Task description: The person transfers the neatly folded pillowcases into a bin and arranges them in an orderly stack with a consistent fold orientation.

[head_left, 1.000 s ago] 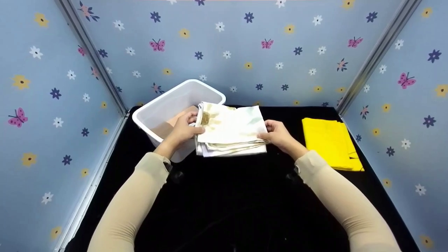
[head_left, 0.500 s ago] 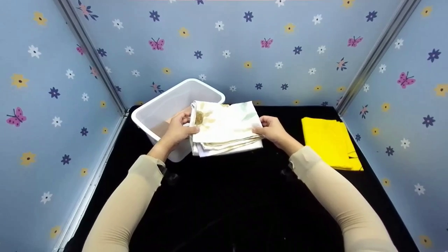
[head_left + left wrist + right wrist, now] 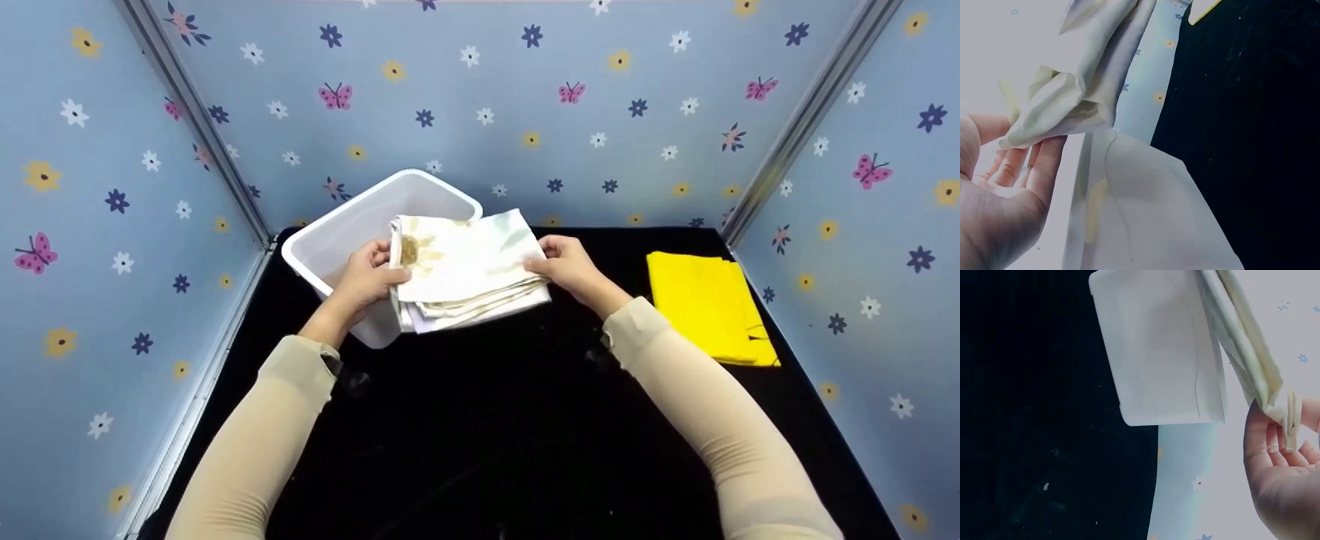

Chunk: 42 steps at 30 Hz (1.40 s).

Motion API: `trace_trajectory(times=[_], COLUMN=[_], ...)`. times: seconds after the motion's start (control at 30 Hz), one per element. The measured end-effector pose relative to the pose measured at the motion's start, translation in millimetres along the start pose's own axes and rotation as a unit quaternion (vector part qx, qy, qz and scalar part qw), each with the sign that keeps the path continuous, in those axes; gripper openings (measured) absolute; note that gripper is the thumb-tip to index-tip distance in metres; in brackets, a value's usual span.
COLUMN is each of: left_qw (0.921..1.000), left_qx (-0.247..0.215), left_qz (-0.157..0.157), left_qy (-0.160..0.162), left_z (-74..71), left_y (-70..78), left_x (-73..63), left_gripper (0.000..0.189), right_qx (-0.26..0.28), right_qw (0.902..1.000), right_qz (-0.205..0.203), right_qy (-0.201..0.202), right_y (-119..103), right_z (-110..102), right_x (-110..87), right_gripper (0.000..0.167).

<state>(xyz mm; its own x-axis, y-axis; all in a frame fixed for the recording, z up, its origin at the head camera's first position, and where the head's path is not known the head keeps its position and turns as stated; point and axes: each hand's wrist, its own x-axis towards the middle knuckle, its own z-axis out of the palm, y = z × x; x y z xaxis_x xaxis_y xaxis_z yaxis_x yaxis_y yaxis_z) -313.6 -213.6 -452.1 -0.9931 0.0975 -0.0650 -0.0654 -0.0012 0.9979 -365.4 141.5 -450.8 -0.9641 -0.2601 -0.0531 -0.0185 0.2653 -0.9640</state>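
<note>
A folded white cloth [image 3: 469, 259] printed with a brown-and-yellow sunflower is held up over the right side of a white plastic bin [image 3: 352, 229]. My left hand [image 3: 364, 281] pinches its left edge, thumb on top and fingers beneath. At the opposite edge, my right hand [image 3: 570, 266] grips the layers the same way. Several folds show along the cloth's near side. In the left wrist view the cloth [image 3: 1100, 62] hangs above the bin's outer wall [image 3: 1154, 208]. The right wrist view shows the cloth's folded corner between the thumb and fingers [image 3: 1258, 444].
On the right of the black table surface [image 3: 480, 435] lies a folded yellow cloth [image 3: 701, 307] with a thin dark cord at its near corner. Blue walls with flower and butterfly prints [image 3: 480, 90] enclose the table at the back and both sides.
Both hands have carried the white cloth leftward, further over the bin. Its right side has risen a little, so it tilts more. The bin and yellow cloth have stayed put.
</note>
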Motion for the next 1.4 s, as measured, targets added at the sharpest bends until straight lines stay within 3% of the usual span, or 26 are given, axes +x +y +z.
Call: trace_trajectory(times=[0.57,0.83,1.13,1.23,1.4], left_qw=[0.9985,0.999,0.9981,0.9974,0.9958], left_qx=[0.002,0.001,0.019,0.027,0.02], left_qz=[0.011,-0.028,-0.049,-0.054,-0.073], left_qy=[0.054,0.036,0.033,0.04,0.051], left_z=[-24.8,-39.4,-51.8,-53.1,-52.9], left_y=[8.6,11.2,7.2,6.2,6.9], left_x=[-2.9,-6.0,-5.6,-6.1,-4.9], left_gripper=[0.059,0.088,0.096,0.094,0.075], right_qx=[0.049,0.032,0.031,0.035,0.06], right_qw=[0.9981,0.9986,0.9991,0.9992,0.9977], right_qz=[0.004,-0.012,-0.021,-0.011,0.022], right_qy=[-0.038,-0.04,-0.018,-0.017,-0.023], right_y=[-18,-23,-23,-23,-24], right_z=[30,47,72,78,82], right_x=[30.1,39.3,51.7,55.3,57.9], right_gripper=[0.006,0.005,0.006,0.004,0.013])
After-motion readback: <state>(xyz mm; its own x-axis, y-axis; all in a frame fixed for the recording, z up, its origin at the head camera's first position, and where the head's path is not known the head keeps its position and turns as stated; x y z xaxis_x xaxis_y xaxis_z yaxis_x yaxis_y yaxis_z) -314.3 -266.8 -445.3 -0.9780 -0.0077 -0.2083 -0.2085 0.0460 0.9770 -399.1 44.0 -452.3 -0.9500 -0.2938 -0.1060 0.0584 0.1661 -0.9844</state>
